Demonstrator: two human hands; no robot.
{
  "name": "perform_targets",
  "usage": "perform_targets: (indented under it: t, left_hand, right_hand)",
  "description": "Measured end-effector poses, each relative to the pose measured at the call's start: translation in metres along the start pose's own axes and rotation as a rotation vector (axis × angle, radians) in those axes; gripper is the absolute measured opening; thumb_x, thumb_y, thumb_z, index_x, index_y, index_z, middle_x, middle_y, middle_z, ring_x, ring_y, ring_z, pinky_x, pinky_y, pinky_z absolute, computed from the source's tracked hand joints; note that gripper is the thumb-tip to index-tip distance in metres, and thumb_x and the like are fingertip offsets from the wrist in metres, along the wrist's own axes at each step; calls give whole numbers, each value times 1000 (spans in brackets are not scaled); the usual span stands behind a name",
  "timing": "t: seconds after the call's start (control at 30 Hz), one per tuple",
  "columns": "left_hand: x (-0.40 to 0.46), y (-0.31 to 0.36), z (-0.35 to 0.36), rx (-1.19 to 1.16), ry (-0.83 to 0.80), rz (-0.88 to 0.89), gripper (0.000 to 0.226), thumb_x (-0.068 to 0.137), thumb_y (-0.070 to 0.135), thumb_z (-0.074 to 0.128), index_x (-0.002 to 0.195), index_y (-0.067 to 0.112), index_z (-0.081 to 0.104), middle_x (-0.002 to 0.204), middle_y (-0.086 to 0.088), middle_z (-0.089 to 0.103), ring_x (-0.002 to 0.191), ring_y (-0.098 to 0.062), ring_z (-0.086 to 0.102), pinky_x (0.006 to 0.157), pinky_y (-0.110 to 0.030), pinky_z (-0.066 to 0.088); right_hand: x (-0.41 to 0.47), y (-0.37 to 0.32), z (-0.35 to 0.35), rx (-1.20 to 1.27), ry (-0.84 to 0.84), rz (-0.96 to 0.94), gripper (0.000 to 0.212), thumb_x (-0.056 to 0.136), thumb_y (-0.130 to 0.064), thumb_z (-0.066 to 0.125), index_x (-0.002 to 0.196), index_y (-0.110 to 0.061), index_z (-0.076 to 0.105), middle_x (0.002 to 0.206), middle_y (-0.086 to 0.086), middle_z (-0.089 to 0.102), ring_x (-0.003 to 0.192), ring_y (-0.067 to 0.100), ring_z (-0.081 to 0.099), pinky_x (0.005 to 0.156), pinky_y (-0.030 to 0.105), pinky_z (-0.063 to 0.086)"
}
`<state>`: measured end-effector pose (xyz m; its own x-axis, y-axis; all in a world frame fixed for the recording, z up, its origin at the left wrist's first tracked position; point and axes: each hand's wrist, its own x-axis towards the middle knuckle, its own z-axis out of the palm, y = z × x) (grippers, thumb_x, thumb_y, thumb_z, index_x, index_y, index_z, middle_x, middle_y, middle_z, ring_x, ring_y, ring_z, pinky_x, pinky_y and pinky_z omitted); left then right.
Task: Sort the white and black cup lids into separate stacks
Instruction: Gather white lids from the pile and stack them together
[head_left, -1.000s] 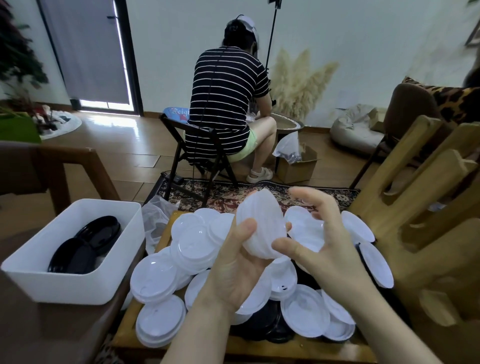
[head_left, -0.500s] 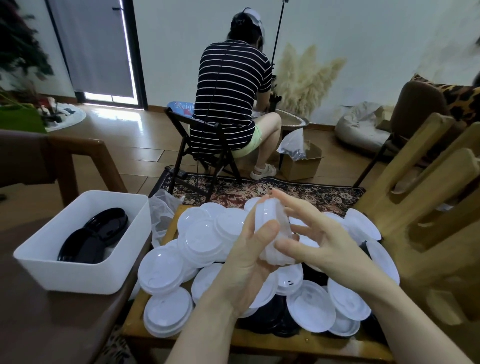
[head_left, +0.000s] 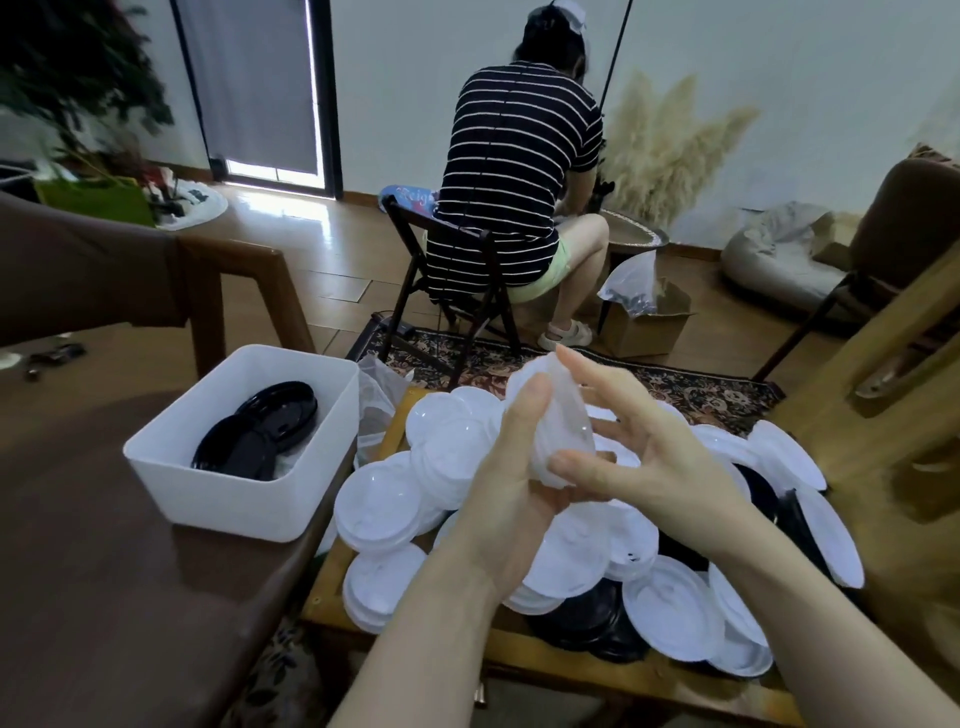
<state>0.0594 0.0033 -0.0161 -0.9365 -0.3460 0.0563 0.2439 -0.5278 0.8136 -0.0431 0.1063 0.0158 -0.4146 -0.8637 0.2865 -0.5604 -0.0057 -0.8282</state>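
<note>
White cup lids (head_left: 558, 431), held on edge, are gripped by the left hand (head_left: 511, 483); the right hand (head_left: 649, 462) touches them with straight fingers, above the desk (head_left: 571, 670).

Seated person (head_left: 511, 171): 12 o'clock, striped shirt, back turned, on folding chair (head_left: 447, 301)
Cardboard box (head_left: 647, 325): 1 o'clock, on floor
Pampas grass (head_left: 670, 150): 1 o'clock, against wall
Patterned rug (head_left: 701, 395): beyond bench
</note>
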Motion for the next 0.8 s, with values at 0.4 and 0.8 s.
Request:
perform_targets:
  t: [0.4, 0.8]
  left_hand:
    - [10, 28, -29, 65, 37, -66, 65, 70, 54, 68, 127, 23, 67, 126, -10, 69, 118, -27, 66, 102, -56, 49]
    - [10, 51, -68, -107, 343, 69, 83, 56, 47, 79, 130, 17, 56, 117, -13, 68, 96, -29, 74, 70, -37, 61]
  right_hand:
    - [28, -8, 21, -79, 11, 31, 91, 62, -48, 74, 144, -29, 39, 134, -12, 43, 122, -2, 44, 92, 15, 44]
    - [62, 31, -19, -306, -154, 269, 101, 67, -53, 76, 151, -40, 22, 152, -10, 36, 138, 0, 32, 113, 31, 29]
